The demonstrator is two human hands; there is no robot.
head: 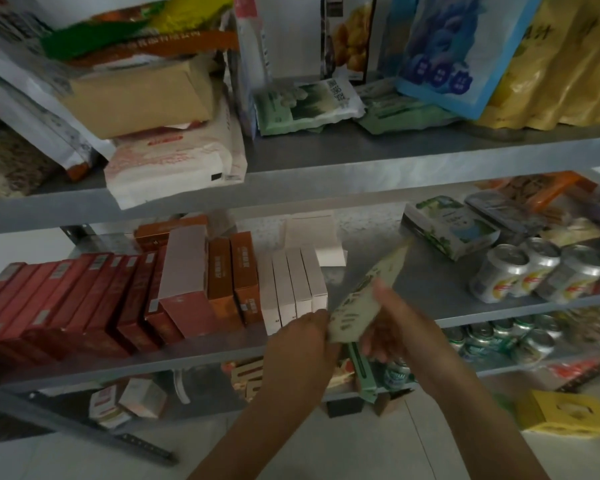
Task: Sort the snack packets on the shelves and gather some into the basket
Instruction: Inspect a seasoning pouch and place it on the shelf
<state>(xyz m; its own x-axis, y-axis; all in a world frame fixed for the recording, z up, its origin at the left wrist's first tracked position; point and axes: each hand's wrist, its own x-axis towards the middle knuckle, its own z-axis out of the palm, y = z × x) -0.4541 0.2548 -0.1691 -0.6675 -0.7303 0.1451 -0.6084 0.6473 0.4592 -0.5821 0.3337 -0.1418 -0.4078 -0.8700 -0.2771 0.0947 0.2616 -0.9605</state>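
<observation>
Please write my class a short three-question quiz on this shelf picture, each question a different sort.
1. True or false: the silver cans stand on the same shelf as the red boxes.
2. Which thing is being held? A a can; B a pale packet; C a red box.
3. Fill in: the white boxes stand just to the ___ of the orange boxes.
Key: 1 true; 2 B; 3 right.
</observation>
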